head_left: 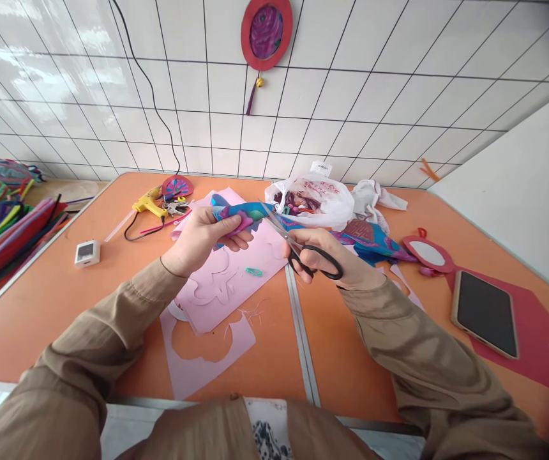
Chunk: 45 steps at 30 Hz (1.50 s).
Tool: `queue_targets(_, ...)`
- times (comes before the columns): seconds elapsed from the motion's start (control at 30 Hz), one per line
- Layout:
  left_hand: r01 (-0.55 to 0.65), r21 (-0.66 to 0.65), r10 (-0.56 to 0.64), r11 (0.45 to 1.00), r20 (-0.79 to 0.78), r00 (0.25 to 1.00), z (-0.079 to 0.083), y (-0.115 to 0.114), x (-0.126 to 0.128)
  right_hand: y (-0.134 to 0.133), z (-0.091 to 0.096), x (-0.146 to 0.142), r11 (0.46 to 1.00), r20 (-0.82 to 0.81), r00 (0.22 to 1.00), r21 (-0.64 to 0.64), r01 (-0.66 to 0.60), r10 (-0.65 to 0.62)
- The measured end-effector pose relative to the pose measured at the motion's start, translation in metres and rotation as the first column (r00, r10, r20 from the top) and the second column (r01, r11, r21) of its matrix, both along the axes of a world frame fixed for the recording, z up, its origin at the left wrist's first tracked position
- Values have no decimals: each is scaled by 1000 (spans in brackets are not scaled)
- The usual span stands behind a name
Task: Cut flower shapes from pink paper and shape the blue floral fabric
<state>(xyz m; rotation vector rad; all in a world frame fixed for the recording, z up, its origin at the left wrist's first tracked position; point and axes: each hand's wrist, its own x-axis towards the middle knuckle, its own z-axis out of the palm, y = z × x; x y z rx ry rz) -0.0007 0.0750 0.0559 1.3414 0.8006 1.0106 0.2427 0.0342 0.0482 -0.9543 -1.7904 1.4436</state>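
Observation:
My left hand [207, 233] pinches a piece of blue patterned fabric [243, 214] with a pink and green flower on it. In my right hand [327, 252] is a pair of scissors [320, 255] with black handles; my fingers are in the loops. The blades point up and left, right at the fabric's right edge, and I cannot tell whether they touch it. Below both hands lie pink sheets [229, 287] with cut shapes. On them rests a small green clip [254, 272]. More blue cloth [370, 236] lies beyond my right hand.
A yellow glue gun [150, 203] with a black cord sits at the left, near a white timer-like box [87, 253]. A white plastic bag [327, 198] holds tassels at the back. To the right are a red-rimmed oval [428, 253] and a phone [486, 313]. Colourful pipe cleaners [11, 243] lie far left.

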Motion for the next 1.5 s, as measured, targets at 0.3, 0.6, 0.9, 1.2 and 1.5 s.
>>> queue_targets(0.3,-11,3,11,1000,1,1000,0,-2,3,-2,-2,-5,999,10,999,28,33,-34)
queue_targets(0.6,-12,14,12,1000,-17,1000,-3,-1,3,-2,-4,-7,997,32,998,44,59,-60)
queue_targets(0.9,0,10,0,1000,-9,1000,-1,-3,2,-1,-4,-7,995,39,996,61,73,-75)
queue_targets(1.2,15,-40,-14,999,17,1000,1,0,2,1,-6,-6,994,50,995,72,78,-81)
queue_targets(1.5,56,-142,-42,988,97,994,5,0,0,0,-4,-5,995,52,996,76,67,-71)
